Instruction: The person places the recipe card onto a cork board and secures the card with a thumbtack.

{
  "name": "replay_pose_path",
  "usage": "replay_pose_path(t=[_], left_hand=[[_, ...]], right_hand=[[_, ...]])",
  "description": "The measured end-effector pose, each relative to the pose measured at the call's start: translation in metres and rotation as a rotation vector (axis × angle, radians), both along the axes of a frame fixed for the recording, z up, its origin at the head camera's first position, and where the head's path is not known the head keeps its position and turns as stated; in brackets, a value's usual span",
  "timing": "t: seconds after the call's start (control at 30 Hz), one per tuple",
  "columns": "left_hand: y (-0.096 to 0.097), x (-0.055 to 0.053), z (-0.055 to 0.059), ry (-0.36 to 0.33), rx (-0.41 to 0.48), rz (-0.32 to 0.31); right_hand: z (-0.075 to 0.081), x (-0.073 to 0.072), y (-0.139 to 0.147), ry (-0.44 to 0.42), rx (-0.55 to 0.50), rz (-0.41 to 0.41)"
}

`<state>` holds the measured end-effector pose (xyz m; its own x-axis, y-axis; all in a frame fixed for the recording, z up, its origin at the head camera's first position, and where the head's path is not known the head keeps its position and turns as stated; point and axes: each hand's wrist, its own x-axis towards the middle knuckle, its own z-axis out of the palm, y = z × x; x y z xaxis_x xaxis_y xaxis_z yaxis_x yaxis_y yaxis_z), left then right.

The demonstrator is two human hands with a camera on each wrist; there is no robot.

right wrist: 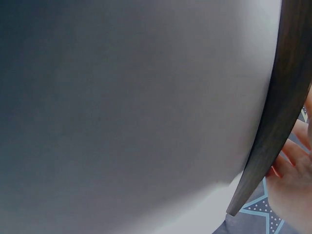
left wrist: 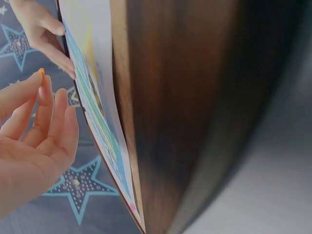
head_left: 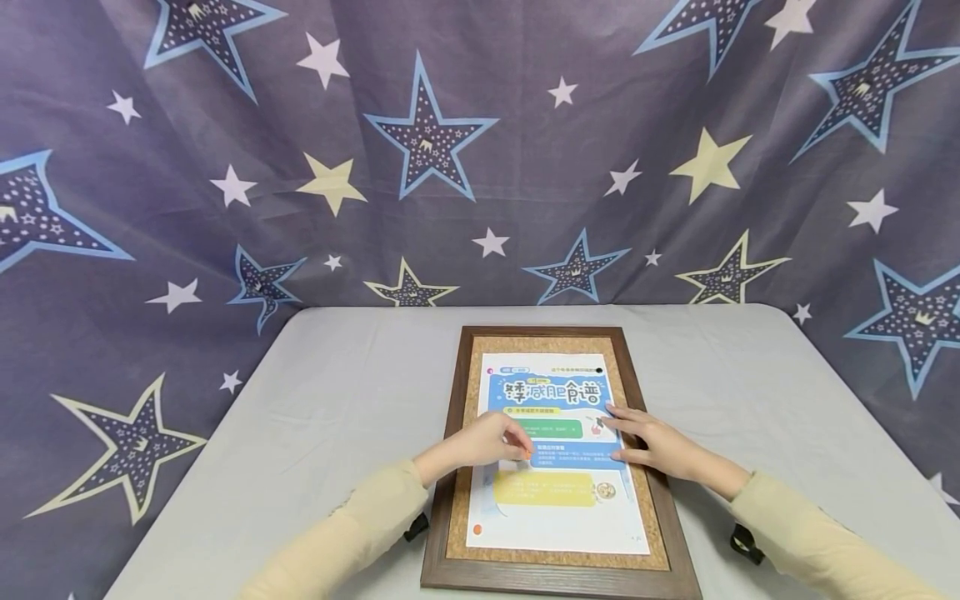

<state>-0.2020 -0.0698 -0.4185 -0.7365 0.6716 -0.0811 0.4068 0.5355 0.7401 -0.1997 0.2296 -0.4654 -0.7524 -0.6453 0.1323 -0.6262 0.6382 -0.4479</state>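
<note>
My left hand (head_left: pixel 487 442) pinches a small orange thumbtack (left wrist: pixel 41 71) between thumb and forefinger, over the middle of a printed sheet (head_left: pixel 555 533). The sheet, with blue, green and yellow panels, lies on a cork board (head_left: pixel 480 552) in a dark wooden frame (head_left: pixel 555 579). Round tacks sit in three of its corners: pink (head_left: pixel 490 371) at top left, black (head_left: pixel 599 370) at top right, orange (head_left: pixel 477 529) at bottom left. At the sheet's right edge, my right hand (head_left: pixel 660 442) rests with its fingers extended and spread.
The framed board lies on a table with a pale grey cloth (head_left: pixel 360 375). Behind it hangs a dark curtain (head_left: pixel 525 167) patterned with stars. Black straps (head_left: pixel 746 543) show beneath the forearms.
</note>
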Motion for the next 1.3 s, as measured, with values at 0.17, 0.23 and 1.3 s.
replay_pose_path(t=[0.17, 0.23, 1.3], left_hand=[[0.011, 0.002, 0.000, -0.023, 0.019, -0.026], [0.016, 0.003, 0.000, -0.030, 0.018, -0.034], [0.074, 0.034, -0.010, -0.235, 0.083, -0.069]], right_hand=[[0.000, 0.000, 0.000, 0.002, -0.004, -0.005], [0.000, 0.000, 0.000, 0.008, -0.008, -0.006], [0.000, 0.000, 0.000, 0.035, -0.025, -0.008]])
